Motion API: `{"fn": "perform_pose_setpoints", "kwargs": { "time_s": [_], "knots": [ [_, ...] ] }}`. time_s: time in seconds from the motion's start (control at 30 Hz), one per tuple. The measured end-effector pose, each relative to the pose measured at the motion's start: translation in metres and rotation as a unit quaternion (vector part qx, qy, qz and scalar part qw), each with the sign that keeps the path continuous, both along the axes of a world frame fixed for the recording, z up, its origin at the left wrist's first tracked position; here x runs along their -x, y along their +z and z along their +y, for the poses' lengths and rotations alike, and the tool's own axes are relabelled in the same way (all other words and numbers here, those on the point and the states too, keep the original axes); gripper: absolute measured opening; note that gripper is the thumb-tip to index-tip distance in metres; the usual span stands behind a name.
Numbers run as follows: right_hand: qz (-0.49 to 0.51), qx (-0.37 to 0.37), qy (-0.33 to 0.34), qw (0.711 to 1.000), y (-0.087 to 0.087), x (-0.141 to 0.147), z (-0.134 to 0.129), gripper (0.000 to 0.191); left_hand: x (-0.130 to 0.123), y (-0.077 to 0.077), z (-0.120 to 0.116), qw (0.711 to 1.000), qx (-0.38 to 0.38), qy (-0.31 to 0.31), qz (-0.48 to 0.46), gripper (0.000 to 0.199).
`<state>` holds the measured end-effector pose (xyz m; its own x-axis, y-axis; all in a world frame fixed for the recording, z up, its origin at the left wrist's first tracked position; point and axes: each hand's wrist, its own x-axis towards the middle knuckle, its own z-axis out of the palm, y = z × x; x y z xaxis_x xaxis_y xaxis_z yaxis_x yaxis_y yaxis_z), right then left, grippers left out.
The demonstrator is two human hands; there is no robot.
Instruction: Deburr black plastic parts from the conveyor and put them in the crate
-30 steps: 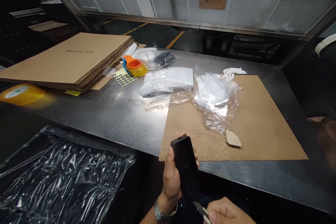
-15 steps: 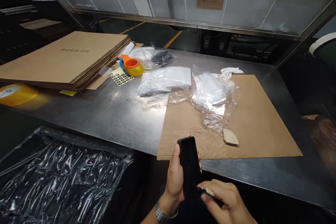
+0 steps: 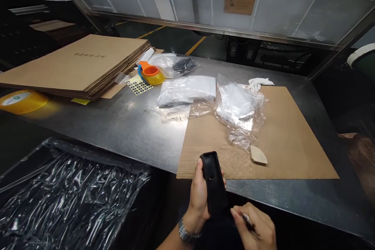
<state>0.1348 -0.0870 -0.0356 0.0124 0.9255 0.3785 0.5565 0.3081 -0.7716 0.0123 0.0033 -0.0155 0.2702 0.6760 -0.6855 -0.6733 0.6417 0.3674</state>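
I have the left hand (image 3: 199, 193) clasping a black case (image 3: 216, 183); right of its fingers, the right hand (image 3: 258, 223) pinches a slim tool (image 3: 246, 218); loose pinching risks scratches.

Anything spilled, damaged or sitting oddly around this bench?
Nothing looks spilled or broken. The yellow tape roll sits at the near edge of the bench, far left, where it might get knocked off. The clear bag on the cardboard sheet lies bunched up.
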Motion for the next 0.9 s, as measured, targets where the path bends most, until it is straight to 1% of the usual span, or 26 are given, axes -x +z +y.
{"fn": "perform_pose_setpoints", "kwargs": {
  "time_s": [0.07, 0.1, 0.13, 0.2, 0.3, 0.4, 0.53, 0.63, 0.77, 0.8, 0.83, 0.9],
  "knots": [
    [0.016, 0.061, 0.032, 0.998, 0.008, -0.006, 0.002, 0.017, 0.001, -0.002, 0.001, 0.999, 0.022, -0.041, -0.008, 0.059],
    [0.013, 0.075, 0.055, 0.996, 0.012, -0.008, 0.005, 0.019, 0.0, -0.003, 0.001, 0.997, 0.037, -0.07, -0.011, 0.06],
    [0.004, 0.076, 0.078, 0.994, 0.017, -0.01, 0.008, 0.02, -0.001, -0.004, 0.0, 0.994, 0.051, -0.098, -0.015, 0.062],
    [-0.035, 0.064, 0.112, 0.991, 0.025, -0.012, 0.016, 0.024, -0.005, -0.005, -0.003, 0.988, 0.069, -0.133, -0.023, 0.065],
    [-0.096, 0.074, 0.149, 0.981, 0.031, -0.01, 0.026, 0.038, -0.01, -0.007, -0.011, 0.987, 0.066, -0.142, -0.029, 0.064],
    [-0.135, 0.109, 0.165, 0.971, 0.029, -0.008, 0.028, 0.045, -0.012, -0.008, -0.017, 0.987, 0.058, -0.148, -0.02, 0.062],
    [-0.161, 0.126, 0.156, 0.966, 0.025, -0.006, 0.026, 0.05, -0.012, -0.009, -0.022, 0.988, 0.047, -0.148, 0.004, 0.058],
    [-0.153, 0.142, 0.144, 0.967, 0.025, -0.006, 0.025, 0.052, -0.012, -0.008, -0.023, 0.989, 0.035, -0.145, 0.02, 0.058],
    [-0.15, 0.162, 0.126, 0.967, 0.029, -0.012, 0.03, 0.048, -0.014, -0.004, -0.027, 0.993, 0.035, -0.11, 0.04, 0.042],
    [-0.154, 0.166, 0.118, 0.967, 0.03, -0.015, 0.032, 0.047, -0.014, -0.003, -0.029, 0.992, 0.038, -0.114, 0.045, 0.039],
    [-0.156, 0.171, 0.109, 0.967, 0.032, -0.019, 0.035, 0.046, -0.014, -0.002, -0.031, 0.989, 0.041, -0.132, 0.051, 0.039],
    [-0.157, 0.182, 0.081, 0.967, 0.034, -0.027, 0.042, 0.042, -0.015, -0.001, -0.035, 0.978, 0.036, -0.194, 0.066, 0.048]
  ]
}}
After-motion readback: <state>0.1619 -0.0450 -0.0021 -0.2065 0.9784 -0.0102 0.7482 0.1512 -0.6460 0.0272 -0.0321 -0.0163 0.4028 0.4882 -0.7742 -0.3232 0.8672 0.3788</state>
